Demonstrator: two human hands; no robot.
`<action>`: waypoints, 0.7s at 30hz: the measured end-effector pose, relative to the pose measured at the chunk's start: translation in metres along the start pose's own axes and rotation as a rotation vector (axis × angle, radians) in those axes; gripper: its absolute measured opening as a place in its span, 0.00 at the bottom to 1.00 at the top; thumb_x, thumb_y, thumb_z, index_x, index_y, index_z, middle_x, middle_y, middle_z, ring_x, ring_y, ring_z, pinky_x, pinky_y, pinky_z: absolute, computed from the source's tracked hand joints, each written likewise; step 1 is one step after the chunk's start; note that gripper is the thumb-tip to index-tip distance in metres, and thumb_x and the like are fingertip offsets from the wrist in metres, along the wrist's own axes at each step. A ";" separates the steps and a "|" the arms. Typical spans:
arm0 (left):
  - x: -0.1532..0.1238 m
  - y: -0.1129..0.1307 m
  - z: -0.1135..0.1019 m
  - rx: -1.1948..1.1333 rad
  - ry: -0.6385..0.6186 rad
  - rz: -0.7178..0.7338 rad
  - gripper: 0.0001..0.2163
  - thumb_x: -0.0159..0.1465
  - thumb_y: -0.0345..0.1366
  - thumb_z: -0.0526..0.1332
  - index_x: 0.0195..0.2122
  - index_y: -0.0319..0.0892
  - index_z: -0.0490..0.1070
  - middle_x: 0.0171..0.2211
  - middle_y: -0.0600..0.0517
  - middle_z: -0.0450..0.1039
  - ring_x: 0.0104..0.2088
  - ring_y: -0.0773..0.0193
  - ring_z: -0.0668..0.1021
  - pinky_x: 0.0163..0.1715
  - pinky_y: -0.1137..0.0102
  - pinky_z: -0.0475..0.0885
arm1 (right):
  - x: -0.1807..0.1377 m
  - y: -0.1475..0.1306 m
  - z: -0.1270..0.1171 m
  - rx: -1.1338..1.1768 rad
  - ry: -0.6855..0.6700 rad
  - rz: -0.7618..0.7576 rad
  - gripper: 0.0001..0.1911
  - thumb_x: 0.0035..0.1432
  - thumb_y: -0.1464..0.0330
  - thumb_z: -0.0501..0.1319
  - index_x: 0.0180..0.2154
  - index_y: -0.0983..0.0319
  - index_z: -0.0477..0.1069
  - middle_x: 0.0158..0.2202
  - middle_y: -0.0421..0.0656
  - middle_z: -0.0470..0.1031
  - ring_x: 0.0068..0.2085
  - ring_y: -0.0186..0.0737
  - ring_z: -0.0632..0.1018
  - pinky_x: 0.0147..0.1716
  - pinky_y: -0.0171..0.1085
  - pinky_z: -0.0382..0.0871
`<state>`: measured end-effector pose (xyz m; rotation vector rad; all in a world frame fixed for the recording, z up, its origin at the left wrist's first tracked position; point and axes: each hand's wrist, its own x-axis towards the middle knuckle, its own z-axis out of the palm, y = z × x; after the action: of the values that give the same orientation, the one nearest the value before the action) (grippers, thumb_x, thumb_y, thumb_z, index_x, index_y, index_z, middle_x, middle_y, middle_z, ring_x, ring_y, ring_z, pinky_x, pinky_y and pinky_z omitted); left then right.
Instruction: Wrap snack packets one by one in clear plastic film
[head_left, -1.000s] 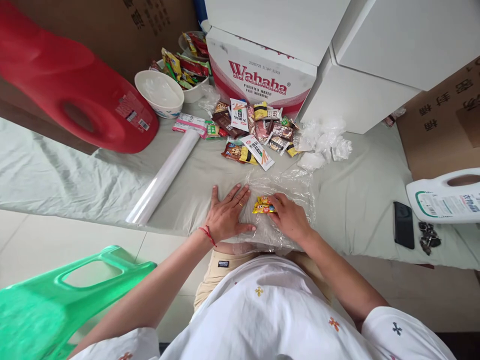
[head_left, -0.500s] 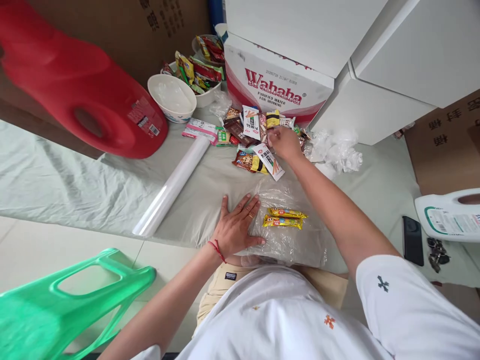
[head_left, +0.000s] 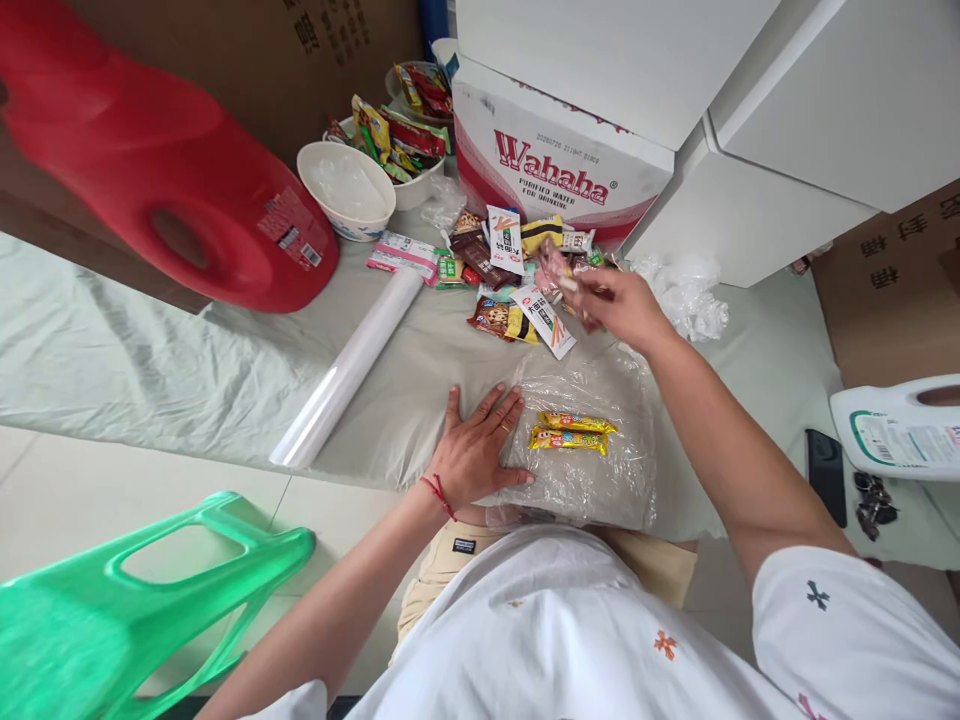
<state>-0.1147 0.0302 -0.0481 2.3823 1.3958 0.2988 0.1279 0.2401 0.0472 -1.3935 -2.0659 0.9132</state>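
My left hand [head_left: 478, 447] lies flat with fingers spread on the left edge of a clear plastic sheet [head_left: 592, 480] spread on the grey cloth. Two yellow snack packets [head_left: 571, 432] lie side by side on the sheet. My right hand [head_left: 619, 305] hovers above the near edge of a pile of snack packets [head_left: 510, 275], its fingers closed on a pinkish-brown packet [head_left: 556, 270] that is blurred by motion.
A roll of clear film [head_left: 349, 365] lies left of the pile. A red jug [head_left: 161, 185], a white bowl [head_left: 346, 188], bowls of snacks [head_left: 401, 140], a Wahaha box [head_left: 551, 165], crumpled plastic [head_left: 686, 295], a phone [head_left: 825, 475], keys [head_left: 874, 508], a white jug [head_left: 900, 425] and a green stool [head_left: 135, 610] surround the spot.
My right hand left the two yellow packets on the sheet, reached into the pile, and now lifts back with a pinkish packet. My left hand stayed flat on the sheet.
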 end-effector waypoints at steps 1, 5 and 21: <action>0.000 0.000 0.000 0.006 -0.002 0.002 0.47 0.64 0.67 0.56 0.76 0.42 0.48 0.74 0.39 0.51 0.74 0.40 0.55 0.67 0.33 0.21 | -0.024 0.003 -0.005 0.055 -0.110 0.021 0.22 0.60 0.53 0.66 0.48 0.61 0.80 0.35 0.42 0.78 0.29 0.37 0.76 0.31 0.37 0.71; 0.001 -0.001 0.001 0.030 -0.014 -0.002 0.49 0.62 0.68 0.56 0.76 0.42 0.47 0.74 0.39 0.50 0.74 0.39 0.54 0.67 0.32 0.21 | -0.104 0.021 -0.007 0.109 -0.347 0.060 0.22 0.59 0.54 0.67 0.49 0.60 0.81 0.34 0.41 0.79 0.26 0.35 0.74 0.29 0.35 0.68; -0.009 -0.007 0.001 0.097 0.077 0.026 0.47 0.63 0.64 0.59 0.75 0.42 0.49 0.72 0.33 0.57 0.72 0.36 0.60 0.69 0.33 0.30 | -0.214 0.008 0.008 -0.338 -0.205 -0.210 0.15 0.71 0.60 0.58 0.53 0.58 0.76 0.47 0.48 0.78 0.45 0.44 0.79 0.42 0.40 0.73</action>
<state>-0.1248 0.0251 -0.0516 2.4927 1.4455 0.3409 0.2055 0.0409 0.0309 -1.2504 -2.5597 0.6639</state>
